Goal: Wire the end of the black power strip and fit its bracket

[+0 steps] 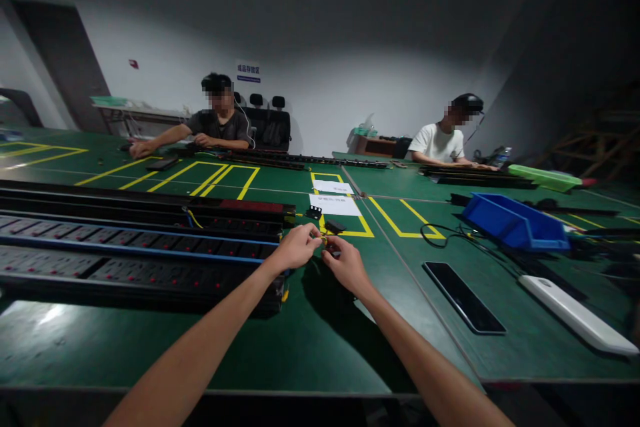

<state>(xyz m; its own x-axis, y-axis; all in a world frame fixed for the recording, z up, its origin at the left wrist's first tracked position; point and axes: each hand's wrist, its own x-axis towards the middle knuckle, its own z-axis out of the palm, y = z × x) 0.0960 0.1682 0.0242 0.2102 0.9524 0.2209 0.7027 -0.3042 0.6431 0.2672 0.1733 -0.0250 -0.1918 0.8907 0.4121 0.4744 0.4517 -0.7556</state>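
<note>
My left hand (296, 247) and my right hand (346, 265) meet above the green table (320, 353), fingertips almost touching. Both pinch a small yellow piece (324, 240), possibly a wire end; its exact kind is too small to make out. Just beyond the fingers is a small black part (335, 227), and a black slotted bracket (314, 212) lies to its left. Left of my hands are long black power strips (165, 270) with rows of sockets and red dots. Yellow-green wires (193, 217) show near the rear strip.
On the right are a phone (464, 297), a white oblong device (575, 313), a blue bin (517, 220), black cable (445, 237) and a green tray (543, 177). White paper sheets (335, 204) lie ahead, among yellow tape lines. Two people (223, 123) (440, 140) work across the table.
</note>
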